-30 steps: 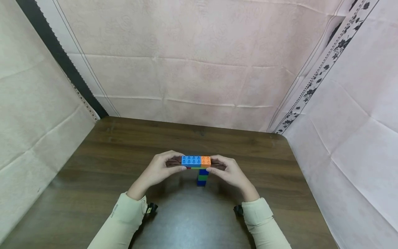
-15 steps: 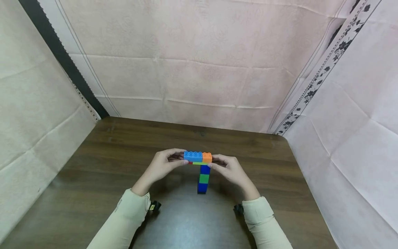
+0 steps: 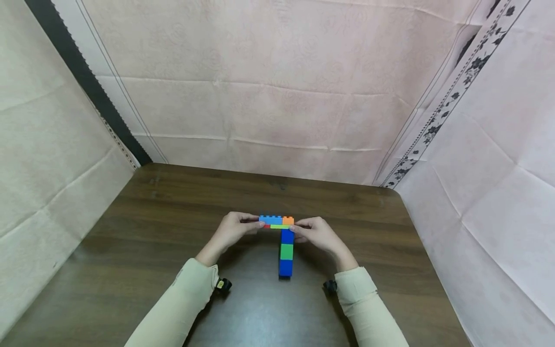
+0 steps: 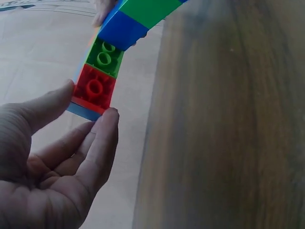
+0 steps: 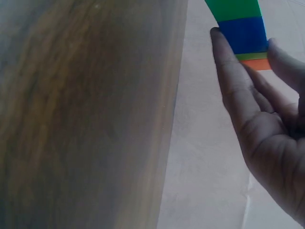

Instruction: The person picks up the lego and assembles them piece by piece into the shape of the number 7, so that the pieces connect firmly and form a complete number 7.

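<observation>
Both hands hold one joined build of toy building bricks. Its top row is a light blue brick (image 3: 270, 220) beside an orange brick (image 3: 288, 220), over a thin red brick (image 4: 94, 88) and a thin lime green brick (image 3: 279, 226). Under the right end hangs a column: a dark blue brick (image 3: 287, 236), a green brick (image 3: 286, 251) and another dark blue brick (image 3: 285, 267). My left hand (image 3: 231, 230) pinches the free left end between thumb and fingers. At the column's top, my right hand (image 3: 320, 234) pinches the right end. Hollow undersides show in the left wrist view.
A dark wooden table (image 3: 182, 193) lies beneath the hands. Pale patterned cloth (image 3: 260, 96) rises behind its far edge, with more cloth at the left and right sides. Dark wrist straps (image 3: 223, 285) sit at the sleeve cuffs.
The brick build has tilted, so its studded top shows less and its front and column show more. My left hand has shifted slightly right. Both hands keep their grip.
</observation>
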The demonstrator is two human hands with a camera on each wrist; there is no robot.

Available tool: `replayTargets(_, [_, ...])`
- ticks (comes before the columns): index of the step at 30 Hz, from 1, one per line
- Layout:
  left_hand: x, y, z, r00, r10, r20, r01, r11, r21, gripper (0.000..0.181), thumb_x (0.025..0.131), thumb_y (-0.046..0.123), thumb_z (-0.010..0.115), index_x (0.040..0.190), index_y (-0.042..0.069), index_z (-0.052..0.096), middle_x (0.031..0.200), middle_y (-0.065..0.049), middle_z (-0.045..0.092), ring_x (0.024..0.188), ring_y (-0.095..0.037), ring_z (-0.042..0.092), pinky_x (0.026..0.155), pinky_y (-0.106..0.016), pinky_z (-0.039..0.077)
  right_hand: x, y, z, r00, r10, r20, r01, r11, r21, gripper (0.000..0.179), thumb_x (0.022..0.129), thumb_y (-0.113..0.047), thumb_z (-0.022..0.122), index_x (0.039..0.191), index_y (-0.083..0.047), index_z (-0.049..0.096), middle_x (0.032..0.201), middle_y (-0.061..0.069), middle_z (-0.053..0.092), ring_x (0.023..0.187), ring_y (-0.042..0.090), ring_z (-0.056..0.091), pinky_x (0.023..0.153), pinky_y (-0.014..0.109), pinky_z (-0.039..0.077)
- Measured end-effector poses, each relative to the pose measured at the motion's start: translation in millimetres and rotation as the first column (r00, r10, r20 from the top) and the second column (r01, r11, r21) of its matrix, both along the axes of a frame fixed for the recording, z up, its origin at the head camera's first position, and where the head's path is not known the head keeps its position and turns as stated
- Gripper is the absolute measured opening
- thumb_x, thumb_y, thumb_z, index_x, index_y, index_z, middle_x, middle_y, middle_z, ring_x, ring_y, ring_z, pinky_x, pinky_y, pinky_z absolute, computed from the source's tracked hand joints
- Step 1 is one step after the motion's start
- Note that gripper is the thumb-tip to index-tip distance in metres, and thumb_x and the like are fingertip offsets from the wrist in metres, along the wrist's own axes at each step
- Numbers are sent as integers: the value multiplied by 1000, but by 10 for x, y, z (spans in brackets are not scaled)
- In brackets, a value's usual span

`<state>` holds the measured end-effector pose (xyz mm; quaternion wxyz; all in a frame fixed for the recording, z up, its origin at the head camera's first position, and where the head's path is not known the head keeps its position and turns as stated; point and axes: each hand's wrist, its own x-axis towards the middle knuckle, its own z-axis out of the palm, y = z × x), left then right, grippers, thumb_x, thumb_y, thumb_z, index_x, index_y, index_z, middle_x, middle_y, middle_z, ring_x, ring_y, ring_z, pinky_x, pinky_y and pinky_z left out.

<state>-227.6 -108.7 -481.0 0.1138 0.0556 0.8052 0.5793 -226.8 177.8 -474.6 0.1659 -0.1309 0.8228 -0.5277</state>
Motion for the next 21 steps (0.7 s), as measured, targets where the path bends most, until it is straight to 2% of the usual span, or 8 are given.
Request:
replayTargets(5, [-51, 27, -61, 1000, 21, 8, -21, 999, -39, 36, 89, 32, 79, 111, 3, 76, 101, -8, 75, 91, -24, 74, 90, -45, 56, -74, -56, -81, 999, -18, 49, 17, 1000, 12, 36, 96, -35, 69, 109, -1, 75, 102, 12, 73, 88, 28, 74, 80, 43, 59])
replayTargets(8, [-73, 36, -124, 999, 30, -13, -32, 994, -105, 28, 90, 29, 78, 105, 6, 79, 97, -5, 75, 87, -21, 75, 88, -43, 57, -91, -99, -118, 997, -41, 66, 39, 998, 39, 35, 96, -32, 70, 109, 0, 76, 102, 13, 73, 88, 28, 74, 78, 41, 60])
replayTargets(10, [-84, 41, -167, 999, 29, -36, -35, 986, -164, 27, 92, 31, 76, 105, 7, 79, 96, -4, 75, 85, -19, 73, 84, -40, 58, -82, -125, -114, 996, -49, 72, 44, 997, 66, 34, 96, -31, 71, 110, -1, 76, 103, 13, 73, 87, 27, 74, 78, 40, 60])
replayTargets(15, [-114, 46, -233, 996, 4, -94, -34, 948, -316, 29, 93, 37, 73, 105, 12, 80, 100, -2, 74, 86, -17, 63, 76, -37, 56, -84, -164, -84, 997, -42, 68, 33, 991, 131, 33, 94, -28, 74, 113, -2, 75, 104, 11, 72, 85, 24, 73, 78, 39, 60])
replayTargets(21, [-137, 55, -243, 997, -19, -74, -8, 937, -348, 29, 93, 38, 73, 104, 11, 81, 91, 0, 74, 79, -15, 63, 72, -36, 54, -105, -185, -85, 998, -27, 65, 16, 985, 170, 33, 93, -26, 76, 112, 0, 74, 101, 10, 72, 81, 22, 73, 76, 38, 60])
